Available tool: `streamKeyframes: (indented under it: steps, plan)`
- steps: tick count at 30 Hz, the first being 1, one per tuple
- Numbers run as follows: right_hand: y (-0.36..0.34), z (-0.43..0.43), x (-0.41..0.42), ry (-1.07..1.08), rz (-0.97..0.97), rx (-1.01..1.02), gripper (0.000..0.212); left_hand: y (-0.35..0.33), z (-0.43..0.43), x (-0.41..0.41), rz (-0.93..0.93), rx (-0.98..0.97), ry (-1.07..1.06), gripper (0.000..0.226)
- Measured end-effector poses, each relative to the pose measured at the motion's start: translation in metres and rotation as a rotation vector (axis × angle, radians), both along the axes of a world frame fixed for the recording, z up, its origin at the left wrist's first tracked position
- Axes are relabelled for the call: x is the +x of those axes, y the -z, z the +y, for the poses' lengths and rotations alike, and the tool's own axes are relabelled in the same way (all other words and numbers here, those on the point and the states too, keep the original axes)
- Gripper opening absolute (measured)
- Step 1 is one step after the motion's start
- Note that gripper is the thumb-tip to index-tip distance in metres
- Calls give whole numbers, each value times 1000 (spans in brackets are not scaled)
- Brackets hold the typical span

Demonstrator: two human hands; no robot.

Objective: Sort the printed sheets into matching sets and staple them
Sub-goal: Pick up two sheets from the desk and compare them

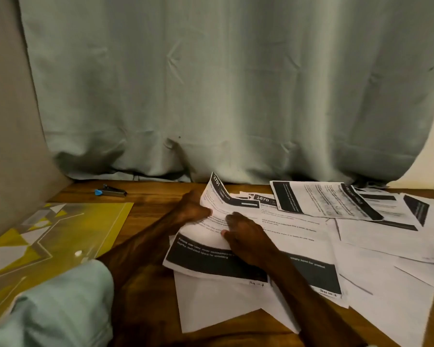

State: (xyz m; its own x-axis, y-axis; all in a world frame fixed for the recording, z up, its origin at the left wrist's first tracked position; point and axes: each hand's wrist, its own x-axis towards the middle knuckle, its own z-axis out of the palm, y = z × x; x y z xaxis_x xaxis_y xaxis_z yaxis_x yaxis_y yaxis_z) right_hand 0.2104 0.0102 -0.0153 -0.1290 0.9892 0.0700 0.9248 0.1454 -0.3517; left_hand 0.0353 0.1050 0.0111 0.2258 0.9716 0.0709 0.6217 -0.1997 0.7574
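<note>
Sorting step: the left hand [193, 209] is pinching the left edge of the top printed sheet [198, 244], thumb on top, while the right hand [248, 236] is pressing flat on its middle. The sheet is lying on the loose pile [361, 259], centre-right of the table [150, 211], long axis near-to-far, its "3701" header curling up at the far end. Advisable: check headers and pin the lower sheets while sliding this one clear

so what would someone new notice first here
The two hands at centre: the left hand pinches the edge of a printed sheet with a black header, whose far end curls up, while the right hand rests on it. Around them, loose sheets sprawl overlapping across the right of the wooden table. Far left, a small stapler lies untouched near the curtain, beyond a yellow folder.
</note>
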Motion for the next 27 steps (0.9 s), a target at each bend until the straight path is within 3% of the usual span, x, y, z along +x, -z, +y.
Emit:
streamKeyframes:
  steps: [2,5,9,11,13,17,24,27]
  plan:
    - [-5,-2,12,52,138,138,49,7,6,-12,-44,60,-5,37]
    - [-14,-2,35,224,311,371,31,7,3,-39,-275,56,95,29]
    - [-10,7,56,416,277,307,25,13,-9,-66,-464,1,-1,21]
    - [-1,8,49,418,291,270,37,25,-9,-72,-470,38,-69,21]
    - [5,4,36,411,286,207,63,33,-6,-74,-476,69,-106,24]
    - [17,8,18,369,-12,53,107,43,1,-74,-592,40,-103,19]
    - [20,12,24,357,-17,19,107,47,6,-76,-640,38,-96,19]
    - [20,11,24,364,-27,30,96,48,6,-75,-636,37,-114,18]
